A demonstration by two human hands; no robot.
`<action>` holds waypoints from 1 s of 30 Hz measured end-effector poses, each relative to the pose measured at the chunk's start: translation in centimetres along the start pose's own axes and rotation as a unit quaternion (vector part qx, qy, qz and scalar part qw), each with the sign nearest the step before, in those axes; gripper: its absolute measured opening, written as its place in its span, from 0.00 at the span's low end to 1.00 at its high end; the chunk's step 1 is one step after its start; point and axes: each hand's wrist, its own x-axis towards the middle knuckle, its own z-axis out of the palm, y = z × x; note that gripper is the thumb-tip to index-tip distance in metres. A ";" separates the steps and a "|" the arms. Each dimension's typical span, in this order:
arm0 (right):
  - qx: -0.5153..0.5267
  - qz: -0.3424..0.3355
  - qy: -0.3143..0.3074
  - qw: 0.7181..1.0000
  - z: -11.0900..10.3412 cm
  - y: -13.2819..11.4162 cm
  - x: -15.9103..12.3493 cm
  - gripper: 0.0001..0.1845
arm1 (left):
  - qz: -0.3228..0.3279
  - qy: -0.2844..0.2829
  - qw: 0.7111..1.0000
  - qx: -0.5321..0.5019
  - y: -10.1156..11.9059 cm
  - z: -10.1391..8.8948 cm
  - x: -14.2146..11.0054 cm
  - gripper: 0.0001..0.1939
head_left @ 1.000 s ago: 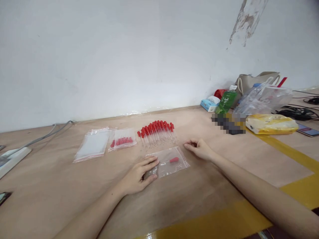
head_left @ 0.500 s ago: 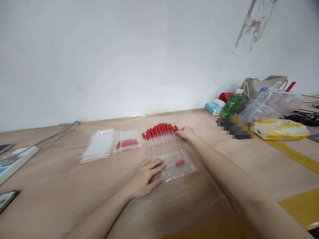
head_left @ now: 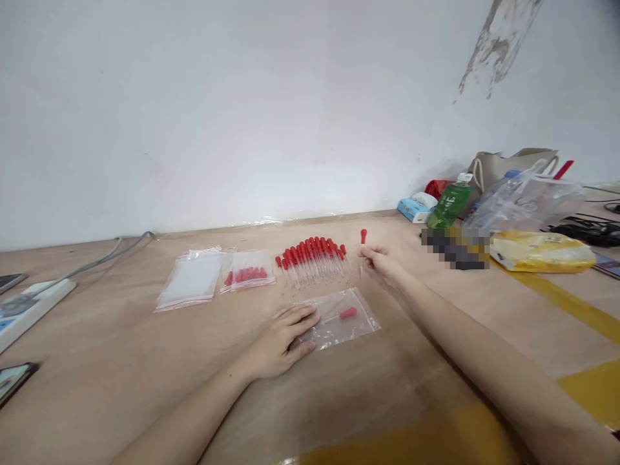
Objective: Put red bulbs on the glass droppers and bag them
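Observation:
My left hand (head_left: 285, 339) lies flat with fingers spread, resting on the left end of a clear zip bag (head_left: 334, 332). Inside that bag is one dropper with a red bulb (head_left: 349, 313). My right hand (head_left: 380, 261) pinches a glass dropper (head_left: 363, 237) upright, its red bulb above the fingers and its thin tube pointing down. Just left of that hand a row of droppers (head_left: 312, 252) lies fanned out, red bulbs toward the wall. Further left, a bag with several red-bulbed droppers (head_left: 249, 271) overlaps another bag, beside a stack of flat zip bags (head_left: 191, 281).
A power strip (head_left: 39, 310) with a grey cable and a phone (head_left: 14, 381) sit at the left. On the right stand a tissue pack (head_left: 414, 210), a green bottle (head_left: 450, 203), a plastic bag (head_left: 527, 197) and a yellow packet (head_left: 540, 252). A wall (head_left: 217, 116) bounds the back.
My right hand has reached to the right end of the dropper row, taken one dropper and drawn it rightward, upright. My left hand has stayed on the bag; the view has shifted slightly.

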 end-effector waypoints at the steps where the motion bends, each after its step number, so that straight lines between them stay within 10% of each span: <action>1: 0.015 0.000 0.010 1.000 -0.7 0.0 -1.2 0.17 | -0.001 0.000 1.000 0.000 0.0 0.0 0.0 0.24; 10: 0.096 -0.001 0.048 0.994 -1.9 0.3 -7.6 0.41 | -0.008 0.020 1.000 -0.017 0.7 -0.3 -0.1 0.22; 30: 0.132 0.068 -0.064 0.987 -1.4 0.4 -9.6 0.20 | -0.020 0.019 0.999 -0.021 0.9 -0.6 -0.2 0.25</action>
